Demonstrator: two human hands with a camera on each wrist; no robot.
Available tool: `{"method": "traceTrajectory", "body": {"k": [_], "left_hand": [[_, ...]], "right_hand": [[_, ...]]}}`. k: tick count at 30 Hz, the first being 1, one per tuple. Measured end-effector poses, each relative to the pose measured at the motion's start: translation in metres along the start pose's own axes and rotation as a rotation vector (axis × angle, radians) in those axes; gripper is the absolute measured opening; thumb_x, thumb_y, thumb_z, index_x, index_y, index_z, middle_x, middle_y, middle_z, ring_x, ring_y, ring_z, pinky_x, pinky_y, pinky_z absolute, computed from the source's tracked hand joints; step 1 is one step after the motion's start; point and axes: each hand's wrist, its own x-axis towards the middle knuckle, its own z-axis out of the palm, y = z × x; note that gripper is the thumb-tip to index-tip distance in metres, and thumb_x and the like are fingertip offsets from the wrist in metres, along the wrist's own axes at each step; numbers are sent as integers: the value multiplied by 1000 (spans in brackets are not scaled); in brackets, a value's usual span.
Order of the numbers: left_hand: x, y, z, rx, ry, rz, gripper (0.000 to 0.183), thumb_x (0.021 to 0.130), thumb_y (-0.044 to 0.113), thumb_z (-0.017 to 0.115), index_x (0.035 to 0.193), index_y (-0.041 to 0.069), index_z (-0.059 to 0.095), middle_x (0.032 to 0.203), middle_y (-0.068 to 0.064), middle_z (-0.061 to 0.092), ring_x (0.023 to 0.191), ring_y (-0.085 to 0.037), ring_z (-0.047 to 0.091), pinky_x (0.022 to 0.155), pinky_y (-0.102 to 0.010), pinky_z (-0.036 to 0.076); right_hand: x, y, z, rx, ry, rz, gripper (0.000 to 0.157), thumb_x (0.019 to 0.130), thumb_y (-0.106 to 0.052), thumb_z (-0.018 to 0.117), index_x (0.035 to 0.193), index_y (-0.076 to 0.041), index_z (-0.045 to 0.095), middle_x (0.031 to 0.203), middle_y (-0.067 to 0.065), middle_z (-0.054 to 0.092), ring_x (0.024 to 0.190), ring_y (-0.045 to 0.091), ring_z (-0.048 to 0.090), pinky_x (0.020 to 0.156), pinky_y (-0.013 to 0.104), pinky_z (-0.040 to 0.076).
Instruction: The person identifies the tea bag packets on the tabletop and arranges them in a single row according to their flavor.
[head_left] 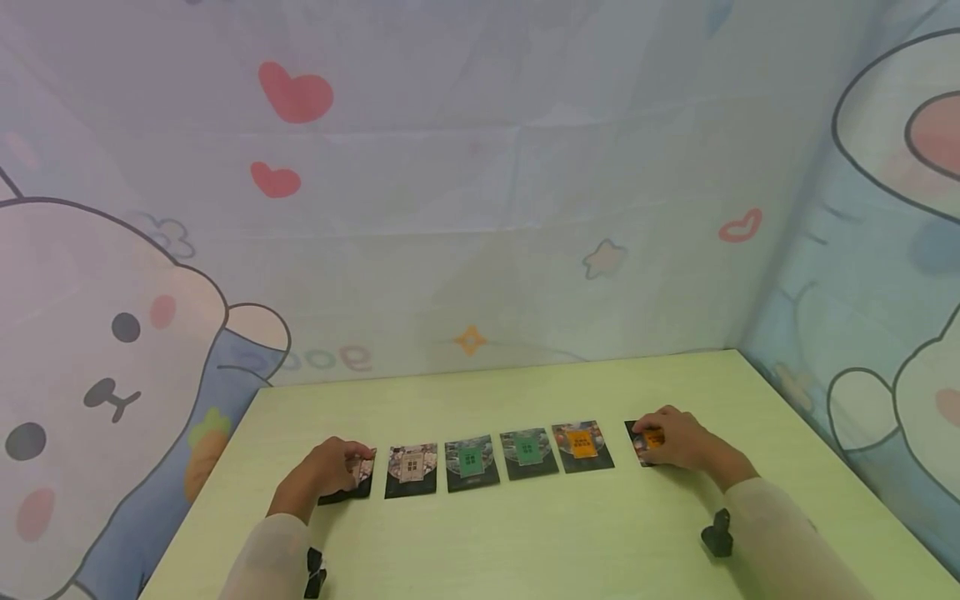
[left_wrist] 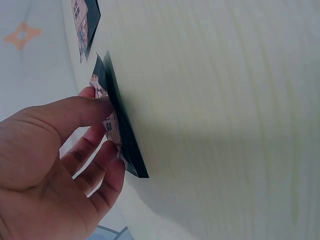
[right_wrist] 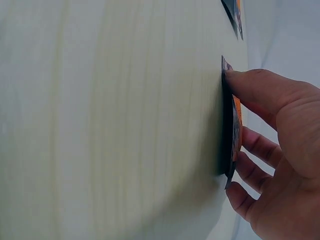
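Note:
In the head view, my left hand [head_left: 324,473] is at the left end of a row of flat, dark packets. It grips a packet with a pinkish-beige label [left_wrist: 111,122], thumb on the face and fingers around the far side in the left wrist view. My right hand [head_left: 681,442] is at the row's right end. Between thumb and fingers it holds a packet with an orange label [right_wrist: 236,125]; in the right wrist view the packet's near edge appears slightly off the table. Both hands partly cover their packets.
Between the hands lie a beige-labelled packet [head_left: 412,471], a green-labelled packet [head_left: 472,463], another green-labelled packet [head_left: 529,454] and an orange-labelled packet [head_left: 582,447]. They lie flat on the pale yellow-green table [head_left: 510,542]. A cartoon-printed cloth [head_left: 465,167] stands behind the table.

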Motion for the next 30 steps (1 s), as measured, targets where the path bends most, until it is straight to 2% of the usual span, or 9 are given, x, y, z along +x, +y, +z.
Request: {"method": "traceTrajectory", "body": {"k": [11, 22, 30], "left_hand": [[-8, 8, -5, 5, -6, 11, 50, 80, -10, 75, 124, 13, 73, 134, -23, 63, 120, -36, 62, 98, -56, 51], [-8, 6, -4, 10, 2, 6, 51, 79, -9, 75, 124, 15, 74, 134, -23, 60, 111, -31, 61, 93, -51, 53], [-5, 4, -2, 22, 9, 7, 50, 79, -9, 75, 123, 15, 74, 134, -22, 61, 113, -31, 61, 93, -50, 52]], "right_hand": [[6, -15, 5, 4, -15, 22, 44, 83, -34, 83, 122, -19, 70, 134, 22, 55, 117, 44, 52, 95, 66, 44], [12, -26, 12, 15, -14, 9, 42, 83, -35, 84, 121, -20, 71, 132, 19, 56, 114, 39, 52, 94, 62, 45], [15, -30, 11, 9, -24, -2, 41, 83, -33, 84, 120, -20, 71, 132, 19, 56, 114, 40, 52, 95, 64, 44]]}}
